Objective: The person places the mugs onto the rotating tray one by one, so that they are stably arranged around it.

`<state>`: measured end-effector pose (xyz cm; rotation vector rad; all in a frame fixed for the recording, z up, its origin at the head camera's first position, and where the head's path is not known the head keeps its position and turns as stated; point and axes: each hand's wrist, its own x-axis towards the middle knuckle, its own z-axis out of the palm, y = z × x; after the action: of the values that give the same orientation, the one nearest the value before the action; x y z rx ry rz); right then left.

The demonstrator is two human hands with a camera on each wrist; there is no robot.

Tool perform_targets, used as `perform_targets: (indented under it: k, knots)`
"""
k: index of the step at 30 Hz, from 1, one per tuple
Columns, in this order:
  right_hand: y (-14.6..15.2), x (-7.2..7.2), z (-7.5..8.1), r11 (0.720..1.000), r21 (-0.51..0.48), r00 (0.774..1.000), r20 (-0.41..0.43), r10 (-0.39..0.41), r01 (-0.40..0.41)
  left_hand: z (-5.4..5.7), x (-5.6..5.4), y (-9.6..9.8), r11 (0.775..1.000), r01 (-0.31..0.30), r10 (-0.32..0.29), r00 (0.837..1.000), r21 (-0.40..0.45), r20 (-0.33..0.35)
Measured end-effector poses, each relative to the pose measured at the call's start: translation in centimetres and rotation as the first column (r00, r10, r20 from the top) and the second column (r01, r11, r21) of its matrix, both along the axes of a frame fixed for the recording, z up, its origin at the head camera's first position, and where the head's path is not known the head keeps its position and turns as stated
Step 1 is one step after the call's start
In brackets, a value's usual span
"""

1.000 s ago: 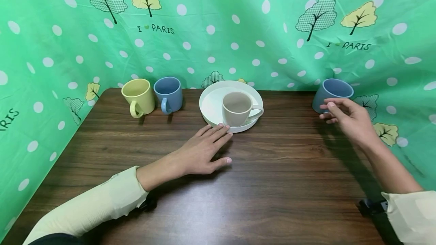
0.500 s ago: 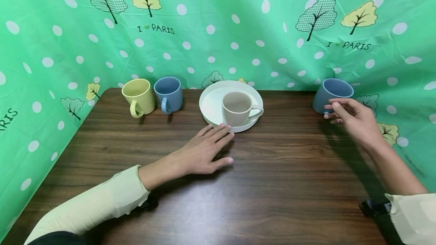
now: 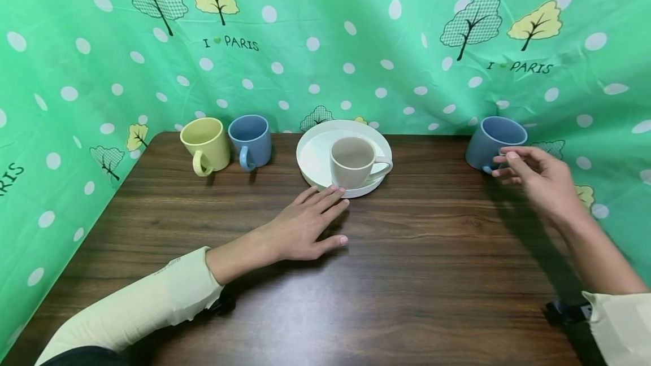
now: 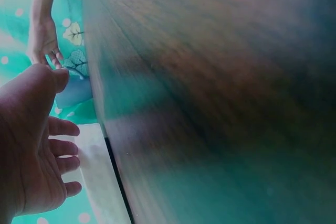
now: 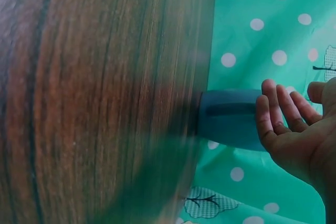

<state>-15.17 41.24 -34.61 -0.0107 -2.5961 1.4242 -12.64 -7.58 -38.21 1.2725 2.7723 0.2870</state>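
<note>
In the head view my left hand [image 3: 305,229] lies flat with spread fingers, its fingertips right at the front rim of a round white tray [image 3: 312,157]. On that tray stands a light grey mug [image 3: 351,168], its handle to the right. My right hand [image 3: 546,185] is beside a blue mug [image 3: 483,143] at the back right, fingers loosely bent and holding nothing. It overlaps the mug's handle side in the head view. From the right wrist, the same blue mug [image 5: 226,129] appears upright behind my fingers [image 5: 274,106], with its handle visible.
A yellow mug [image 3: 211,148] and a second blue mug [image 3: 256,143] stand close together at the back left, handles toward the front. Dark wood table [image 3: 407,264] lies below. Green dotted cloth [image 3: 371,44] hangs along the table's back and sides.
My right hand has drawn slightly to the right, away from the blue mug, showing more of it. The left hand barely shifts, and the mugs and tray stay in place.
</note>
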Motion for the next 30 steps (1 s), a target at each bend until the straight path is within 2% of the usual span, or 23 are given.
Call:
perform_targets:
  k: [9,14,25,30]
  knots:
    - [0.3,0.0,0.1,0.999,-0.009,0.999,0.021,-0.035,0.035,0.1,0.1,-0.3,1.0,0.003,-0.003,1.0,-0.014,-0.021]
    - [0.5,0.0,-0.2,0.997,0.001,0.996,0.042,-0.08,0.08,0.0,0.1,-0.5,1.0,0.007,-0.008,0.999,-0.017,-0.04]
    - [0.6,-0.4,-0.5,0.987,-0.043,0.986,0.062,-0.152,0.155,0.1,-0.1,-1.1,1.0,-0.007,0.007,1.0,-0.016,-0.029]
    - [0.9,-0.5,-0.5,0.985,-0.018,0.981,0.091,-0.171,0.174,0.2,-0.2,-1.4,1.0,-0.018,0.018,1.0,-0.009,-0.014]
